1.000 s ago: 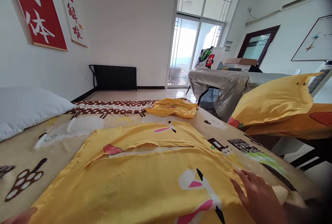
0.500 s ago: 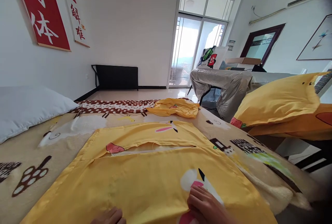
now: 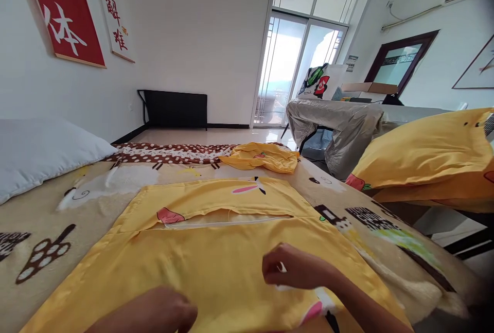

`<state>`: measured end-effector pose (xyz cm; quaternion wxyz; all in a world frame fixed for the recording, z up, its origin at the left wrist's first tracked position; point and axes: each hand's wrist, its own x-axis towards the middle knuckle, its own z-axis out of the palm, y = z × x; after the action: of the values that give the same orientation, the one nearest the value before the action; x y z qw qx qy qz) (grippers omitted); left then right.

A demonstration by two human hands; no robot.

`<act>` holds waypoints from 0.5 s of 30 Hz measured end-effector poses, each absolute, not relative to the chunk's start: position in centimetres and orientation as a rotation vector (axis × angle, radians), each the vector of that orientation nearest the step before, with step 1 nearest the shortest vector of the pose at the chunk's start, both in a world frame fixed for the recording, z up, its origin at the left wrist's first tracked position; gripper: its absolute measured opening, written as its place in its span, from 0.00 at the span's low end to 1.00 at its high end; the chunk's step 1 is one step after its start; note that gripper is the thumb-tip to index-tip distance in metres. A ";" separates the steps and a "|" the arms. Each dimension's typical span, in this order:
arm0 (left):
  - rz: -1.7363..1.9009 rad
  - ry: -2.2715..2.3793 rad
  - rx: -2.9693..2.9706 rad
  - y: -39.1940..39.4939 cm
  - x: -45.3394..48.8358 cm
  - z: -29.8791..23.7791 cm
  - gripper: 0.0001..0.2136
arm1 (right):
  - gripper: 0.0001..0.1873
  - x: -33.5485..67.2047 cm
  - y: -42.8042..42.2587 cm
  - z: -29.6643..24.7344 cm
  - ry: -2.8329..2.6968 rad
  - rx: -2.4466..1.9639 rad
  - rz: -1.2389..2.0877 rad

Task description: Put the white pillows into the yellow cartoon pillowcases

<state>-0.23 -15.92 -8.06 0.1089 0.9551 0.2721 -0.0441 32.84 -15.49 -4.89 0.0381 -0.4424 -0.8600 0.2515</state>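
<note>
A yellow pillowcase [image 3: 224, 261] with rabbit and carrot prints lies spread on the bed in front of me. Across its far part runs a slit opening [image 3: 231, 218] with a pale edge, slightly gaping. My right hand [image 3: 287, 267] is over the right half of the cloth, fingers curled toward the thumb. Whether cloth is pinched in them is hidden. Lower down on the left, my left hand [image 3: 170, 307] is over the near part of the pillowcase, bent and blurred, its fingers turned out of sight. A rabbit print [image 3: 322, 302] shows below my right wrist.
A patterned fleece blanket [image 3: 104, 189] covers the bed. A white pillow [image 3: 46, 155] is at the left, a crumpled yellow cloth [image 3: 266, 157] at the far edge. Yellow pillows [image 3: 428, 153] are stacked at the right. Behind stands a table under grey plastic [image 3: 343, 117].
Both hands have come further into view, my right hand moving up and slightly left over the cloth. The rabbit print near it shows differently. The slit stays about where it was.
</note>
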 end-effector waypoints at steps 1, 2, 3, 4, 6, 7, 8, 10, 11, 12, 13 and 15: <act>-0.102 0.902 2.800 -14.4 0.8 -6.2 0.07 | 0.09 32.0 -13.3 -4.6 -2.584 -1.407 0.694; -0.093 1.029 2.839 -12.7 1.9 -4.8 0.09 | 0.10 30.9 -11.2 -4.5 -2.535 -1.513 0.475; -0.098 1.170 2.899 -10.8 3.0 -3.9 0.09 | 0.11 29.7 -9.1 -4.5 -2.490 -1.628 0.224; -0.130 1.312 2.967 -8.9 4.0 -3.5 0.08 | 0.13 28.5 -7.2 -4.8 -2.452 -1.684 0.113; -0.115 1.434 3.008 -5.4 5.5 -3.8 0.10 | 0.13 26.3 -4.3 -5.8 -2.437 -1.750 -0.020; -0.112 1.470 3.021 -4.1 6.0 -4.2 0.11 | 0.12 25.5 -3.4 -6.4 -2.455 -1.760 -0.054; -0.104 1.487 3.029 -3.0 6.2 -4.8 0.11 | 0.12 24.9 -2.7 -7.0 -2.483 -1.760 -0.089; -0.093 1.505 3.052 -1.9 6.4 -5.8 0.11 | 0.13 24.4 -2.2 -8.0 -2.551 -1.729 -0.159; -0.087 1.500 3.066 -1.7 6.3 -6.3 0.11 | 0.14 24.5 -2.2 -8.4 -2.585 -1.704 -0.191; -0.085 1.485 3.080 -1.6 6.2 -6.7 0.11 | 0.14 24.6 -2.4 -8.7 -2.614 -1.678 -0.220; -0.088 1.461 3.095 -1.7 6.0 -7.1 0.10 | 0.14 24.9 -2.7 -8.9 -2.641 -1.653 -0.245; -0.104 1.401 3.116 -1.8 5.8 -7.6 0.09 | 0.14 25.4 -3.4 -9.0 -2.687 -1.606 -0.278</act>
<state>5.80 -1.77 -7.64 -0.1376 0.9029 0.4061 -0.0300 25.36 -3.41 -9.02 -0.0008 -0.5110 -0.8550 -0.0886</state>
